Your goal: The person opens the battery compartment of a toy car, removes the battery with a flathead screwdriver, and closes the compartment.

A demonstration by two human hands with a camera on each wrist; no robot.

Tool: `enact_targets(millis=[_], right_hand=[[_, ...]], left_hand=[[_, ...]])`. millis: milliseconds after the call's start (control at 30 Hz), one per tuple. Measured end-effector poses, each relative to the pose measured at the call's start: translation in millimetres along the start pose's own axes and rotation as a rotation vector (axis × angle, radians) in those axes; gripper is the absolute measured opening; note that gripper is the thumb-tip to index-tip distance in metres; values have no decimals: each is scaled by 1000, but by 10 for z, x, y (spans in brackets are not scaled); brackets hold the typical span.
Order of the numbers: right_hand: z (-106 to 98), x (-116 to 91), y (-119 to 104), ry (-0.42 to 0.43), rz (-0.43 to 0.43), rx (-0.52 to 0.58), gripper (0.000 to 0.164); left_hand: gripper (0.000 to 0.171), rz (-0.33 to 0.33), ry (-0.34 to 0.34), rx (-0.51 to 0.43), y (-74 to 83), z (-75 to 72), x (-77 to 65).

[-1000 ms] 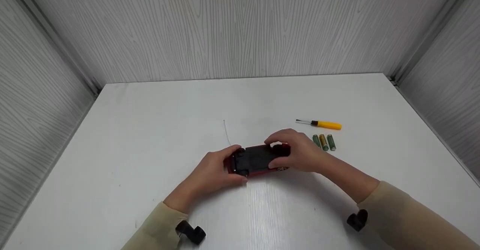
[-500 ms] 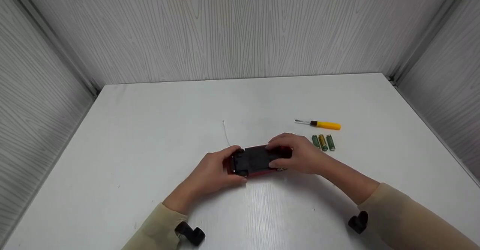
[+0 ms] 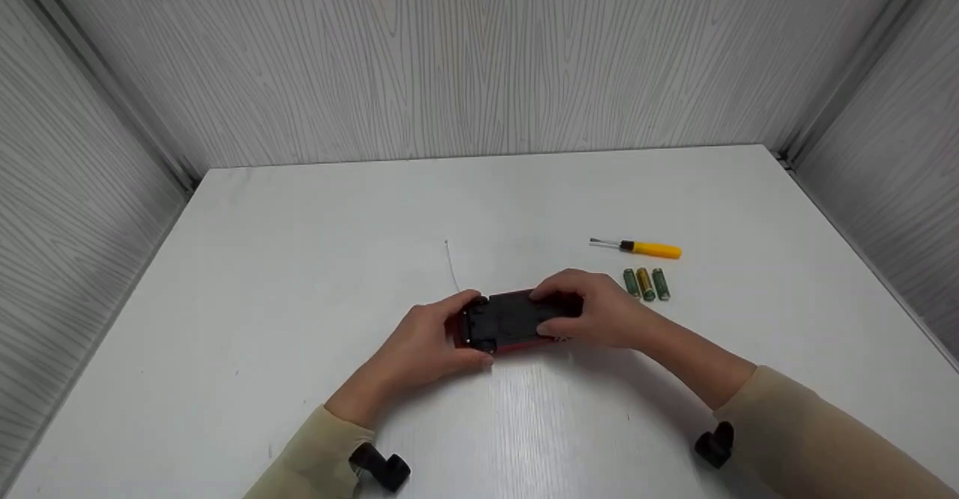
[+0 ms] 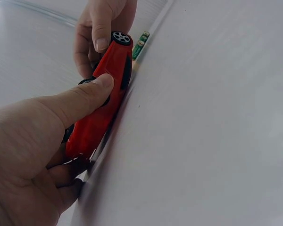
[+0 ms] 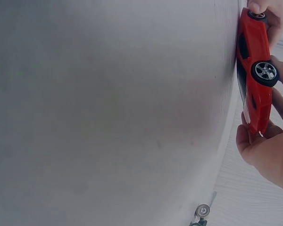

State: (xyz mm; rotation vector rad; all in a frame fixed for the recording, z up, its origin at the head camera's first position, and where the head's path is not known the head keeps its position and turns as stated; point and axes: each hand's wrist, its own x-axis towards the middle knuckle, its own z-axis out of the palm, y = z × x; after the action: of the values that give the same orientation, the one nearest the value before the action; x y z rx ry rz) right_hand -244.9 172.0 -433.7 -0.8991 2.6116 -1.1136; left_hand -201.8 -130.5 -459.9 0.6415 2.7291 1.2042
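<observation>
A red toy car lies wheels-up on the white table, its black underside facing me in the head view. My left hand grips its left end, with the thumb along the near side over a wheel, as the left wrist view also shows. At the other end my right hand holds the car, its thumb and a forefinger on the black underside. Beneath that end, more right-hand fingers curl in the right wrist view. The right hand hides part of the underside in the head view.
Three batteries, two green and a golden one, lie right of the right hand. Behind them rests a screwdriver with a yellow handle. A thin white wire sticks out behind the car. Grey wood-grain panels border the table.
The right forefinger has come from the car's far edge onto the underside, and the right hand has shifted slightly toward me. My left hand and the car stay in place.
</observation>
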Motion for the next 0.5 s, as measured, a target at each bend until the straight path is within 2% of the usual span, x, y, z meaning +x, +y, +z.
enact_targets(millis=[233,500], right_hand=[[8,0,24,-4,6,14,37],[10,10,-13,-12,52,13,36]], left_hand=[[89,-14,2,-4,1,6,-1],[90,-8,3,-1,-1,9,-2]])
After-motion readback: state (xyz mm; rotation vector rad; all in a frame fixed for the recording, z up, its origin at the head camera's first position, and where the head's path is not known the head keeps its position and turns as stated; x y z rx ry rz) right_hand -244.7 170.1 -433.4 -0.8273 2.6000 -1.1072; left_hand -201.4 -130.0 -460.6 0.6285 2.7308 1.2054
